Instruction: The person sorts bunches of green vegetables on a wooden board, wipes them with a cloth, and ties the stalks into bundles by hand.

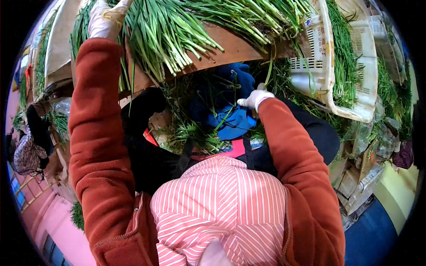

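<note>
Fingers (242, 102) of the right hand (258, 98) curl, one extended, near side of the board (226, 54), beside blue cloth (233, 125); from my distant post I cannot tell whether they pinch anything. At the board's left end, the left hand (105, 20) meets green stalks (164, 40) lying across it, its grip unclear to me.

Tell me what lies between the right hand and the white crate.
In the head view, loose green leaves and a black trouser leg show between the right hand and the white crate.
</note>
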A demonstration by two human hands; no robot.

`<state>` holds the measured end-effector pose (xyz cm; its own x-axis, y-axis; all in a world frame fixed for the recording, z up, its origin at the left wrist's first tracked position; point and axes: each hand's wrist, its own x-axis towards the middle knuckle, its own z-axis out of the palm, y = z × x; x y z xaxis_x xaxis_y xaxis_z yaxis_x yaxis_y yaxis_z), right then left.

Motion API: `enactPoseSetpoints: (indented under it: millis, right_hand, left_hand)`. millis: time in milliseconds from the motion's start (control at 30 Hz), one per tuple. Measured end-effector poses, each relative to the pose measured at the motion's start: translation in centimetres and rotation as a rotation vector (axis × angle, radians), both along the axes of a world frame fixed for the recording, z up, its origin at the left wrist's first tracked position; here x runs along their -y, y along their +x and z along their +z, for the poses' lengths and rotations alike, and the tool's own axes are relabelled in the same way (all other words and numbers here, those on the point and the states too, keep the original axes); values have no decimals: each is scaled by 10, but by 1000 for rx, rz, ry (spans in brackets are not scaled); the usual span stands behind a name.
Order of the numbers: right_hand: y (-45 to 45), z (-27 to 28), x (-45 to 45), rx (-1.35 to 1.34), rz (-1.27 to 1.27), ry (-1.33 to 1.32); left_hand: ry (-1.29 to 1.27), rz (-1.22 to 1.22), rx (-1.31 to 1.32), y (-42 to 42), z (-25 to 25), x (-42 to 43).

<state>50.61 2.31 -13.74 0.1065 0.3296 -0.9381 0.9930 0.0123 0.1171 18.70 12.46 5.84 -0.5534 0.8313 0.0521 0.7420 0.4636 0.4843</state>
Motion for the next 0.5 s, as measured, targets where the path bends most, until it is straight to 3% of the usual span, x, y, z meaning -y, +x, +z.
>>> enactPoseSetpoints:
  millis: [100,133,167,200,233,267,300,333,400,467,500]
  right_hand:
    - [2,-18,28,-53,149,-67]
    - [11,-49,35,-129,302,-59]
    - [14,-40,31,-161,320,-12]
    - [16,-29,27,-196,339,34]
    - [14,3,21,-309,343,127]
    - [-3,72,15,-355,180,133]
    - [3,83,17,-550,147,178]
    - [8,108,24,-896,-90,155]
    - [3,169,32,-1186,-232,43]
    - [21,162,40,-917,-141,32]
    - [16,187,45,-932,-106,89]
  left_hand:
    - [331,-316,126,13,16,34]
    - [451,-418,161,18,25,46]
    - [466,-388,418,28,31,62]
    - [508,-533,612,3,12,68]
    - [492,-584,652,7,12,82]
    - [476,-639,691,16,15,99]
    - [400,-700,699,25,11,116]
    - [328,-755,703,33,9,133]
    - [-105,-910,526,47,20,167]
    - [-52,-1034,494,64,-4,188]
    - [-65,-1097,426,69,-7,194]
